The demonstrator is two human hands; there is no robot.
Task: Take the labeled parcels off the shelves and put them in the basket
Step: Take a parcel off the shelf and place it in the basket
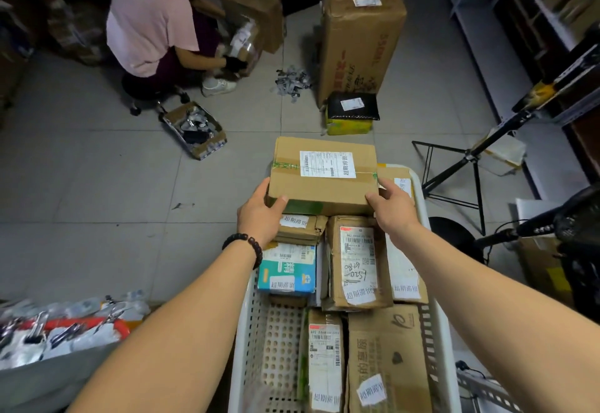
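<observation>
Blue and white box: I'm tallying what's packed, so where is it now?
In the head view, the blue and white box lies in the white basket by its left wall, between that wall and a tall cardboard parcel.

Both bare forearms reach forward from the lower corners of the view and draw toward each other. The left hand (259, 214) grips the near left corner of a cardboard parcel (324, 185), thumb on top, fingers (263, 186) curled round its side. The right hand (394, 208) grips the near right corner the same way. A dark bead bracelet (244, 243) circles the left wrist.
</observation>
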